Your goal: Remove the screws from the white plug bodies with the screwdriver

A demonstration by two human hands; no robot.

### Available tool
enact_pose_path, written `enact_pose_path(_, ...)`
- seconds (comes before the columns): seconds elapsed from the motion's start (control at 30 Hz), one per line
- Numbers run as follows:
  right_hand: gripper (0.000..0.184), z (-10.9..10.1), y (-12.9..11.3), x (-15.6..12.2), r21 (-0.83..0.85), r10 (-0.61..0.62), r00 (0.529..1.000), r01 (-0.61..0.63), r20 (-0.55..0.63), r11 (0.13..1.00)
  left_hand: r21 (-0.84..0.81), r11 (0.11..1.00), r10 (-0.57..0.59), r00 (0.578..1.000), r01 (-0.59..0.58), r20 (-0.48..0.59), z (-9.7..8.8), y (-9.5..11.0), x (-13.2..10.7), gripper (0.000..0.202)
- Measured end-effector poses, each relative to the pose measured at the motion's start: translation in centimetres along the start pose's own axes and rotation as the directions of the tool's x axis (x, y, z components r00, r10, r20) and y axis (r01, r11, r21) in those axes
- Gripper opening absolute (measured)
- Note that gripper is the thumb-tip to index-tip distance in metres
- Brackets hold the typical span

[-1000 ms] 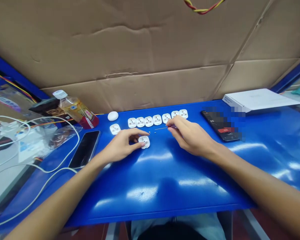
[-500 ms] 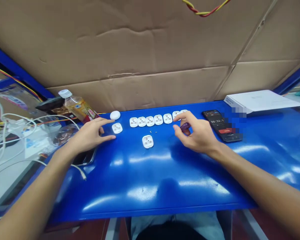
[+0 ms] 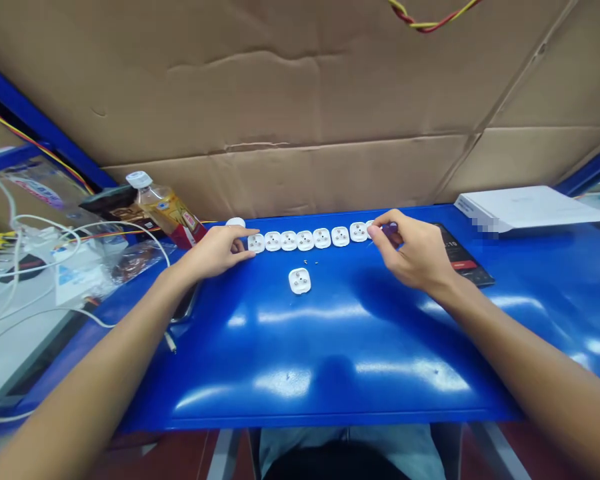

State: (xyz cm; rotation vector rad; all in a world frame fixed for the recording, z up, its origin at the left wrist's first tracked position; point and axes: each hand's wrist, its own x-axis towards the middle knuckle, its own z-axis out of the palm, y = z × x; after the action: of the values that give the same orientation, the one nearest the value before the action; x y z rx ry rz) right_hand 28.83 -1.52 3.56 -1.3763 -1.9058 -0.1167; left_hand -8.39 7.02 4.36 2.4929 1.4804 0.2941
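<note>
Several white rounded-square plastic pieces with small metal parts form a row [image 3: 305, 241] on the blue table. The leftmost piece [image 3: 255, 243] sits between the thumb and index finger of my left hand [image 3: 223, 250], against its neighbour. At the row's right end, the fingertips of my right hand [image 3: 410, 247] touch the last piece [image 3: 370, 229], which they partly cover. A small dark purple object [image 3: 392, 231] is held in that hand, mostly hidden. Nearer to me lies a single white piece [image 3: 299, 281]. Two tiny screws [image 3: 306, 262] lie between it and the row.
Behind my left hand is a round white cap [image 3: 236, 223]. A drink bottle [image 3: 167, 207], white cables [image 3: 85, 307] and a partly covered dark device [image 3: 185, 307] are on the left. At right lie a phone [image 3: 463, 257] and a white box [image 3: 535, 207]. Cardboard [image 3: 300, 100] stands behind.
My left hand has moved right, bringing the separate left piece up to the row. My right hand has moved to the row's right end, still holding the purple object. The view has shifted slightly.
</note>
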Motion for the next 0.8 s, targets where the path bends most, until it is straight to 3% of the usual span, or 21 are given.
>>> enact_pose_path(0.27,0.017,-0.4,0.1,0.0,-0.017,-0.018,1.0,0.018,0.015,1.0,-0.011,0.999,0.038,0.999,-0.038,0.016,0.7,1.2,1.2,0.064)
enact_pose_path(0.4,0.012,-1.2,1.2,0.5,-0.048,0.02,0.999,-0.022,-0.033,0.999,-0.022,0.998,0.066,0.998,-0.066,0.013,0.9,1.6,1.8,0.062)
enact_pose_path(0.53,0.019,-1.9,2.4,1.1,-0.07,0.062,0.993,-0.07,-0.1,0.995,-0.018,0.997,0.073,0.997,-0.072,0.026,1.1,1.9,2.0,0.061)
enact_pose_path(0.8,0.012,-1.7,3.5,1.3,-0.061,0.042,0.995,-0.048,-0.086,0.997,-0.023,0.995,0.103,0.995,-0.102,0.019,1.6,3.1,2.3,0.061)
